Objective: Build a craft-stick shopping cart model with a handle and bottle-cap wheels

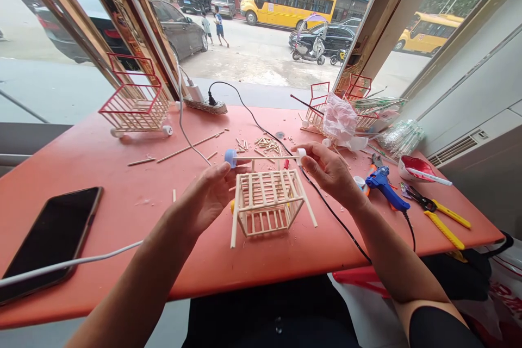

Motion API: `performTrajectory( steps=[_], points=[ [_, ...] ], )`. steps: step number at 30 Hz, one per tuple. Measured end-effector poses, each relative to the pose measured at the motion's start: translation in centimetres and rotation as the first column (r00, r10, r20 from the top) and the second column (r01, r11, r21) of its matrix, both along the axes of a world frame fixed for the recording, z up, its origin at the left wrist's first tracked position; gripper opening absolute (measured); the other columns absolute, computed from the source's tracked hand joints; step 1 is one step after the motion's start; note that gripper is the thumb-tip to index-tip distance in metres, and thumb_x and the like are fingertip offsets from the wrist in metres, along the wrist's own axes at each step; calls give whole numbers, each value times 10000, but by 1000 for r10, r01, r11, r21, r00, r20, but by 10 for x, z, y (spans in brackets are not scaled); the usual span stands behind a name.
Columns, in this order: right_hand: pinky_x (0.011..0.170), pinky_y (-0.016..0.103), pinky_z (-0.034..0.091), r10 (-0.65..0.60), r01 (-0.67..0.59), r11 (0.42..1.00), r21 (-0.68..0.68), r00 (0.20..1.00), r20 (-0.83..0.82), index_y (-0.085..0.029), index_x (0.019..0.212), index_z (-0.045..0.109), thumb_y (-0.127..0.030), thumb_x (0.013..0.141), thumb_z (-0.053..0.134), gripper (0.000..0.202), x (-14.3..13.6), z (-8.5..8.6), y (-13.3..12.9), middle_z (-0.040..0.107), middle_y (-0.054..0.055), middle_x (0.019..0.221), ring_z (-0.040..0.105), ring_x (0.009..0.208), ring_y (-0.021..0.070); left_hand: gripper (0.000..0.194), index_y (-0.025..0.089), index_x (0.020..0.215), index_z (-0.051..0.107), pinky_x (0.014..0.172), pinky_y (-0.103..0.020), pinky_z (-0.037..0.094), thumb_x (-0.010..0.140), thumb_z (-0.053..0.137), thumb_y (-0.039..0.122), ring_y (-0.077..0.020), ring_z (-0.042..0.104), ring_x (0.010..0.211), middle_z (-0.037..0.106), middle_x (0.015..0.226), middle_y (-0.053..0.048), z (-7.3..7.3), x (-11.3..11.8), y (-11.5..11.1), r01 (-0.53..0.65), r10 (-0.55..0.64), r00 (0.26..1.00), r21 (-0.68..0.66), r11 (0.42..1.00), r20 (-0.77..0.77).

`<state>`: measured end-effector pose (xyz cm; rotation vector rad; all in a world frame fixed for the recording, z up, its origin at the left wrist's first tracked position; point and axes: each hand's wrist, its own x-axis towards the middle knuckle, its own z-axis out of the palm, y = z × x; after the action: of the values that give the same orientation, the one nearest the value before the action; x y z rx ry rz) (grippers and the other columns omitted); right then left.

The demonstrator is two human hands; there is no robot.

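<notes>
A small cart of thin wooden sticks (pixel 267 196) is in front of me at the table's middle, with stick handles jutting toward me. Along its far side runs a stick axle (pixel 265 158) with a blue bottle cap (pixel 230 158) at its left end and a white bottle cap (pixel 300 156) at its right end. My left hand (pixel 212 190) grips the blue cap, thumb on the near side, its other fingers partly behind the cart. Between thumb and fingers, my right hand (pixel 326 168) pinches the white cap. Cut stick pieces (pixel 269 145) lie just beyond.
A blue glue gun (pixel 383 185) and yellow-handled pliers (pixel 444 215) lie at right, near a red heart-shaped dish (pixel 422 168). A finished cart (pixel 136 100) stands back left; others sit back right by a plastic bag (pixel 340 117). A phone (pixel 51 239) and cables cross the table.
</notes>
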<state>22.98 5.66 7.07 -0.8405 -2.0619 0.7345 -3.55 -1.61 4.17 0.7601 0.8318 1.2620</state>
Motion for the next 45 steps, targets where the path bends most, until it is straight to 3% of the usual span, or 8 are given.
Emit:
performTrajectory(
  steps=[4, 11, 21, 25, 33, 40, 45],
  points=[
    [897, 325, 555, 6, -6, 1000, -17, 1000, -18, -159, 1195, 680, -480, 1044, 563, 373, -1, 0, 0, 725, 101, 1111, 696, 997, 198, 482, 216, 1010, 839, 888, -393, 580, 704, 856, 589, -374, 680, 1175, 793, 1085, -100, 0, 2, -1, 13, -14, 1000, -42, 999, -22],
    [877, 327, 555, -1, 1, 1000, -7, 1000, -5, -171, 1176, 688, -504, 1043, 559, 381, -1, 1, -1, 727, 89, 1081, 695, 967, 197, 516, 178, 1097, 828, 989, -434, 553, 757, 816, 567, -404, 649, 1277, 783, 1228, -144, -1, 2, -2, 56, -57, 997, -18, 998, -44],
    [845, 320, 519, -5, 1, 997, 71, 998, 55, -153, 1196, 688, -476, 1066, 524, 385, 0, 0, 5, 724, 89, 1059, 671, 915, 185, 505, 176, 1095, 831, 948, -441, 561, 743, 842, 538, -406, 692, 1197, 805, 1125, -153, 2, 3, -3, 85, -87, 994, -34, 996, -66],
    [819, 322, 513, -2, -3, 997, 79, 997, 72, -151, 1217, 684, -505, 1066, 510, 422, 0, -2, 7, 717, 86, 1040, 658, 875, 179, 522, 178, 1066, 830, 911, -414, 570, 735, 832, 583, -375, 691, 1170, 798, 1125, -141, 3, 4, 0, 53, -56, 996, -55, 997, -63],
    [828, 312, 520, 0, -6, 997, 83, 997, 73, -178, 1223, 683, -517, 1064, 512, 412, 0, -1, 6, 727, 85, 1084, 668, 922, 181, 563, 219, 1004, 823, 769, -333, 599, 679, 852, 677, -256, 710, 891, 769, 851, -62, 5, 3, 3, -106, 106, 994, -33, 994, -6],
    [850, 312, 536, 3, -8, 998, 67, 998, 70, -184, 1229, 694, -536, 1057, 514, 431, 1, -1, 6, 734, 93, 1125, 685, 993, 197, 394, 214, 889, 799, 781, -310, 592, 770, 842, 587, -217, 714, 879, 788, 871, -48, 2, 4, 3, -141, 141, 990, 25, 990, 23],
    [859, 319, 539, 15, -17, 999, 30, 998, 57, -186, 1239, 698, -553, 1049, 519, 451, 0, -1, 7, 725, 92, 1112, 680, 994, 204, 389, 195, 891, 788, 810, -331, 578, 757, 868, 551, -231, 725, 889, 794, 882, -49, 3, 3, 4, -155, 154, 987, 23, 988, 40]
  ],
)
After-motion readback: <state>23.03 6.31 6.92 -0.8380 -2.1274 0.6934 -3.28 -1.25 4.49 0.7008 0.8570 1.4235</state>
